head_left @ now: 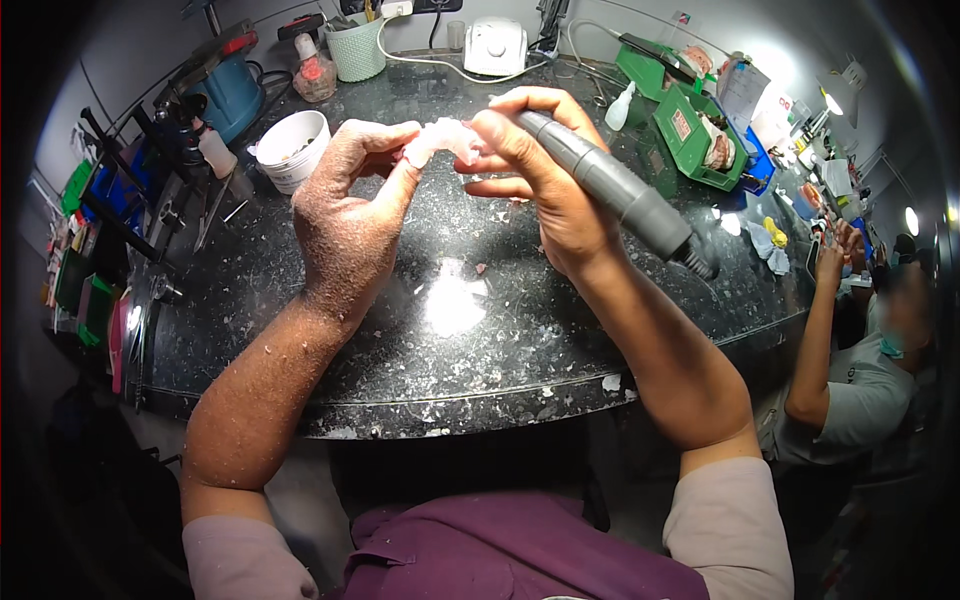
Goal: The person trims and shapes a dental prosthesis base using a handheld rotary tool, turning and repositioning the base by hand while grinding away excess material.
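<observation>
Between my hands is a pale pink, arch-shaped dental piece (440, 138), raised above the dark speckled bench. My left hand (345, 215), coated in fine pale dust, pinches its left end between thumb and fingers. My right hand (568, 205) is closed round a dark grey rotary handpiece (612, 185), which slants down to the right and ends in a coiled cable sleeve. The right thumb and fingers also meet the arch's right end. The handpiece's working tip is hidden behind the right hand, so whether it touches the piece I cannot tell.
A white tub (292, 152) stands left of my hands. At the back are a ribbed pot (356, 52), a pink-filled bottle (314, 72) and a white control unit (495, 46). Green boxes (690, 140) with dental models sit at right. A co-worker (850, 370) sits beyond.
</observation>
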Demonstrator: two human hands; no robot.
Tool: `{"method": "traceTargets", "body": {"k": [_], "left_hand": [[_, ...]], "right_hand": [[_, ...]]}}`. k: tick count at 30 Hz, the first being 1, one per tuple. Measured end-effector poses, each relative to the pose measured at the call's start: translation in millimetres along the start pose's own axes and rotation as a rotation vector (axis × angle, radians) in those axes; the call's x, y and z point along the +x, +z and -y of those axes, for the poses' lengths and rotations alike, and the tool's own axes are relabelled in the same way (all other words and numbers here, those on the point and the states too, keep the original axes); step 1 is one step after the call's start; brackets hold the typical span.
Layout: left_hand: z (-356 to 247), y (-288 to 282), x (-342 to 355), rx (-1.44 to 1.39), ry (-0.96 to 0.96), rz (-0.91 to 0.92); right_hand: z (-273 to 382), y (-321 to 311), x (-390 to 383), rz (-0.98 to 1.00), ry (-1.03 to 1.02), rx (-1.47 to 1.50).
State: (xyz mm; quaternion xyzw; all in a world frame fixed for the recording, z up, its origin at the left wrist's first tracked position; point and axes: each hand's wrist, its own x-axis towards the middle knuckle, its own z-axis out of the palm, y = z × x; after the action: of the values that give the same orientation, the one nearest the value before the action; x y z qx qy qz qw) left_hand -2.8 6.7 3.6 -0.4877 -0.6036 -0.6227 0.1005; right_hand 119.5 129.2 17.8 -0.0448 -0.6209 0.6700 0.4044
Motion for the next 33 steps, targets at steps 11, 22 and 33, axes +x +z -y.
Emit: {"method": "traceTargets", "body": {"k": [11, 22, 33], "left_hand": [[17.8, -0.7, 8.6, -0.720, -0.476, 0.425], [20.7, 3.9, 8.1, -0.886, -0.495, 0.281], [3.6, 1.2, -0.4, -0.495, -0.306, 0.159]], "right_hand": [[8.0, -15.8, 9.9, 0.152, 0.033, -0.251], [-5.0, -16.3, 8.0, 0.009, 0.128, -0.017], [2.4, -4.8, 1.9, -0.120, -0.230, -0.231]]}}
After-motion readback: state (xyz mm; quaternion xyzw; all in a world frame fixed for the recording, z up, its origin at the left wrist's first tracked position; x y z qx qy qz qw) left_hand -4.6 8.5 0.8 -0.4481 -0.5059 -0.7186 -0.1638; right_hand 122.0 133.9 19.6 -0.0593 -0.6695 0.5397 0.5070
